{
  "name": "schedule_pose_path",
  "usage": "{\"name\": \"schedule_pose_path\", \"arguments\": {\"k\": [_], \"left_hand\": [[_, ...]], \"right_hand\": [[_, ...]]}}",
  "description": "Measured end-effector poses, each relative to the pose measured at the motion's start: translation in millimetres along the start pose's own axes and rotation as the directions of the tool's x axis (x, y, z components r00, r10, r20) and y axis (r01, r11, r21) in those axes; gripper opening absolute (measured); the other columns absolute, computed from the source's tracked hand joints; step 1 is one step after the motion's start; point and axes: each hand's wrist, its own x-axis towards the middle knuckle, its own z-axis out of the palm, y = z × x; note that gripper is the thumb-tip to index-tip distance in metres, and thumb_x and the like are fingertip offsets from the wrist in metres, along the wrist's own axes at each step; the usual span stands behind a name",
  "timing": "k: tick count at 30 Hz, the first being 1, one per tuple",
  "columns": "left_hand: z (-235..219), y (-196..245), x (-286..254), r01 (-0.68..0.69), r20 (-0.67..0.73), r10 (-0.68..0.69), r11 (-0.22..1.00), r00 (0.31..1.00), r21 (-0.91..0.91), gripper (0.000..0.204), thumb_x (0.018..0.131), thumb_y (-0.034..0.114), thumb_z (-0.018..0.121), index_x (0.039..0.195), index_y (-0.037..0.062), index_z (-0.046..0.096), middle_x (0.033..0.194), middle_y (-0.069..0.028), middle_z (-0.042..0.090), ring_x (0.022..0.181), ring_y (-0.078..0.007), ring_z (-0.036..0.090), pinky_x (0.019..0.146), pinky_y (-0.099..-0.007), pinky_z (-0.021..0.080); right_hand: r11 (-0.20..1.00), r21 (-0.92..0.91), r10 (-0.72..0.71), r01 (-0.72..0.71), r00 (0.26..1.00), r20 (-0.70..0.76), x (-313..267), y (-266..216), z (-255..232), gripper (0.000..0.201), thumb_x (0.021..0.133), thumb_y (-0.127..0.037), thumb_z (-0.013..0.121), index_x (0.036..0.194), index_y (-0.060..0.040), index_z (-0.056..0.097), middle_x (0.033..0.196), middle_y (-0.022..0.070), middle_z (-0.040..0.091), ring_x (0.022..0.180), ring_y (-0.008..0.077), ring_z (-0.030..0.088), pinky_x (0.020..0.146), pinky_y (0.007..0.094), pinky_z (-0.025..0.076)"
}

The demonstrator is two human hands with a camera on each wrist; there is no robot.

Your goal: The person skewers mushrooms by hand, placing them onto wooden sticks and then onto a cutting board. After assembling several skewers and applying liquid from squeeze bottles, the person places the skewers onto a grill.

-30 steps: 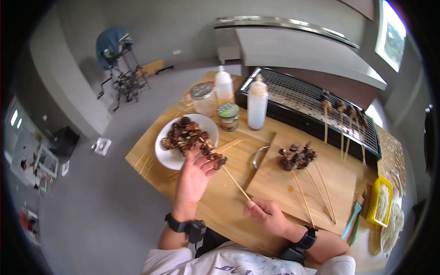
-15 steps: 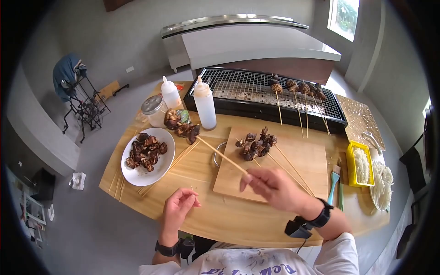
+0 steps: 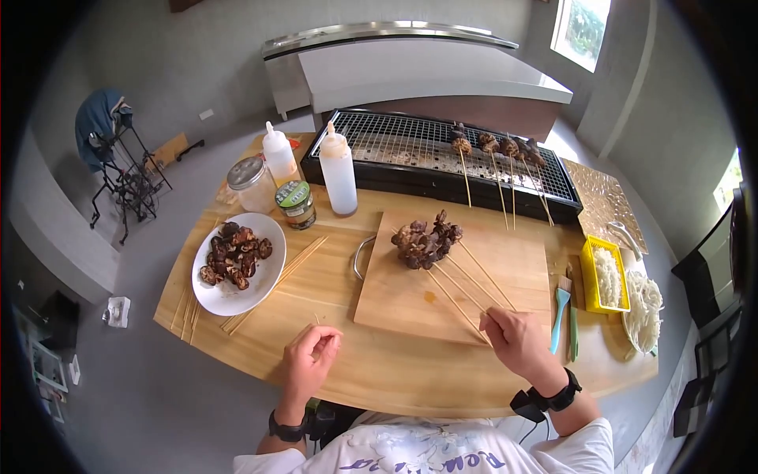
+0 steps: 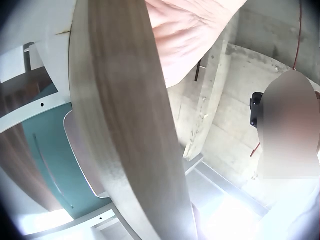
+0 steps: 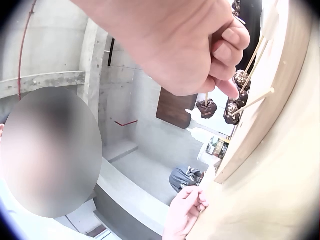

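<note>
In the head view, my right hand [image 3: 517,341] grips the lower stick end of a mushroom skewer over the cutting board [image 3: 377,304]. The dark mushroom pieces [image 3: 426,243] of several skewers lie bunched at the board's upper part. My curled right fingers hide the stick's end; the right wrist view shows this hand [image 5: 175,47] beside mushroom pieces [image 5: 206,107]. Loosely curled, my left hand [image 3: 308,362] is at the table's front edge, with nothing visible held. A thin tip shows beside its fingers. Only the palm side of this hand [image 4: 187,37] appears in the left wrist view.
A plate [image 3: 204,292] of mushrooms and bare sticks [image 3: 288,272] are at left. Two squeeze bottles [image 3: 339,178] and jars [image 3: 296,205] stand behind. Skewers rest on the grill [image 3: 395,170]. A brush [image 3: 560,308] and yellow basket [image 3: 588,276] are at right.
The mushroom skewer has come from the plate's side over the jars to the bunch on the board. My right hand has moved right and down; my left hand left the skewer and drew back.
</note>
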Motion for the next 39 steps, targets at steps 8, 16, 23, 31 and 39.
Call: {"name": "schedule_pose_path", "arguments": {"k": [8,16,23,31,39], "left_hand": [[2,10,2,-0.140,0.025,0.138,0.980,0.990,0.142,0.005,0.079,0.002,0.058,0.084,0.0020,0.058,0.072,-0.0079,0.057,0.061,-0.0170,0.057,0.056,-0.0254,0.046],[0,9,1,-0.136,0.019,0.134,0.982,0.991,0.129,0.004,0.079,0.001,0.058,0.082,0.0020,0.058,0.072,-0.0077,0.057,0.060,-0.0176,0.057,0.055,-0.0262,0.046],[-3,6,1,-0.162,0.047,0.157,0.977,0.986,0.137,0.007,0.079,0.003,0.059,0.086,0.0035,0.058,0.073,-0.0077,0.057,0.063,-0.0180,0.058,0.056,-0.0269,0.046],[-30,72,36,-0.166,0.380,0.149,0.986,0.913,0.014,0.010,0.081,0.011,0.059,0.089,0.0054,0.058,0.075,-0.0073,0.060,0.068,-0.0169,0.061,0.061,-0.0269,0.048],[27,56,91,-0.521,0.583,0.343,0.838,0.737,0.165,0.014,0.080,0.011,0.057,0.092,0.0055,0.055,0.075,-0.0083,0.059,0.064,-0.0215,0.059,0.061,-0.0319,0.047]], "right_hand": [[0.986,-0.161,-0.054,0.052,0.999,-0.008,7,-6,17,0.020,0.083,-0.014,0.052,0.066,-0.0044,0.047,0.057,0.0127,0.054,0.049,0.0314,0.053,0.043,0.0392,0.042],[0.938,-0.340,-0.048,0.064,0.997,0.055,2,-13,26,0.019,0.084,-0.020,0.050,0.073,-0.0058,0.049,0.057,0.0098,0.055,0.047,0.0289,0.055,0.042,0.0367,0.043],[0.931,-0.351,-0.070,0.099,0.993,0.094,11,-27,-20,0.021,0.080,-0.026,0.058,0.085,-0.0053,0.054,0.072,0.0093,0.057,0.062,0.0281,0.057,0.055,0.0374,0.046],[0.929,-0.361,0.154,-0.085,0.973,0.169,46,13,-36,0.050,0.075,-0.041,0.062,0.110,-0.0067,0.051,0.093,0.0131,0.060,0.082,0.0280,0.060,0.072,0.0358,0.047],[0.930,-0.354,0.190,-0.100,0.955,0.229,32,7,-1,0.083,0.069,-0.049,0.065,0.131,-0.0053,0.032,0.103,0.0163,0.055,0.096,0.0318,0.054,0.081,0.0399,0.042]]}}
